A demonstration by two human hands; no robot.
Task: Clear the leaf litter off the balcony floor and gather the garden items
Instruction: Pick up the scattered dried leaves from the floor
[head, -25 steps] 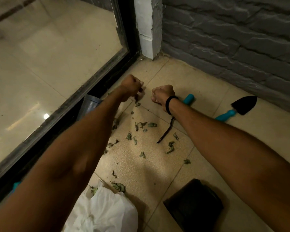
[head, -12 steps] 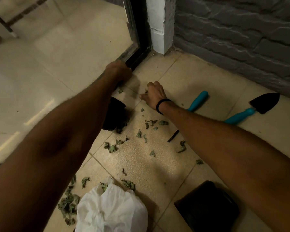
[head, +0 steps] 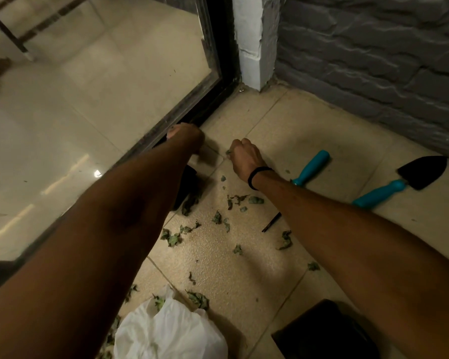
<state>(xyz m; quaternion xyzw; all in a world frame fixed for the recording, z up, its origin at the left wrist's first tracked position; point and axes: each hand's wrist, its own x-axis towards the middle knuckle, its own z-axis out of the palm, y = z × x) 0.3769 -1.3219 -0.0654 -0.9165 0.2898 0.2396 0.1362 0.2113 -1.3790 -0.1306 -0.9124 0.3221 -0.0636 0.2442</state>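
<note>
R hand [head: 245, 158], frame centre, had its fingers curled and pinched a leaf scrap [head: 228, 152] at the tile joint, prob. because bits that small need hand-picking. L hand [head: 184, 133] sat at the door track [head: 215, 104] just left of it. Its fingers were hidden behind the wrist, so can't tell the grip. Leaf litter [head: 219, 218] lay strewn mid-frame. White plastic bag [head: 166, 330] at bottom centre was likely for collecting. Teal-handled trowel [head: 399, 182] lay untouched at right. No readable labels.

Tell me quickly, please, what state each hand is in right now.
Left hand: cannot be told, fingers hidden.
Right hand: closed, pinching a leaf.
</note>
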